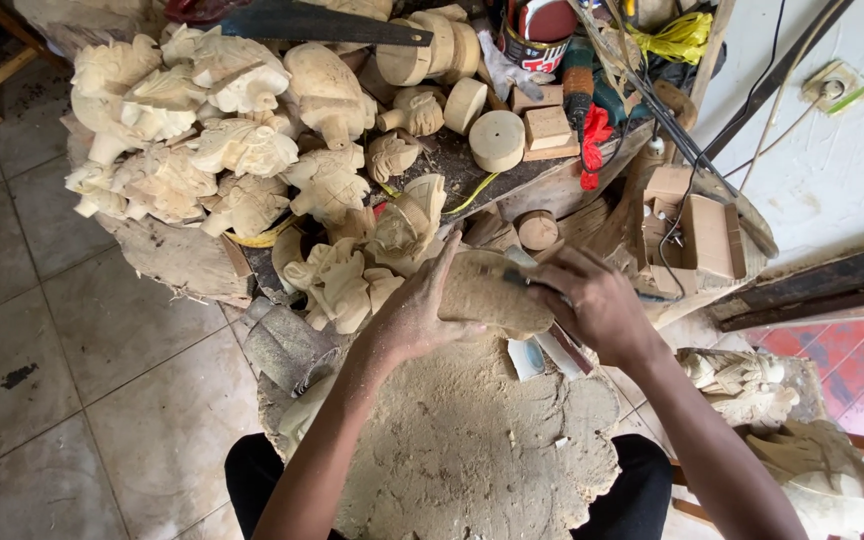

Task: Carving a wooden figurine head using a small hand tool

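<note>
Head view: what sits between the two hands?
In the head view, the rounded pale wooden piece spans the gap: left hand presses its left end, right hand works its right end with a thin tool.

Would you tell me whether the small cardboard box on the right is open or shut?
Open: the cardboard box has its flap folded out to the right, and its inside shows, with a black cable running across it.

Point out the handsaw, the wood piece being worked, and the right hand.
handsaw [327, 24], head view, middle of the blade
wood piece [492, 290], head view, its rounded top
right hand [597, 300], head view, back of hand
</note>
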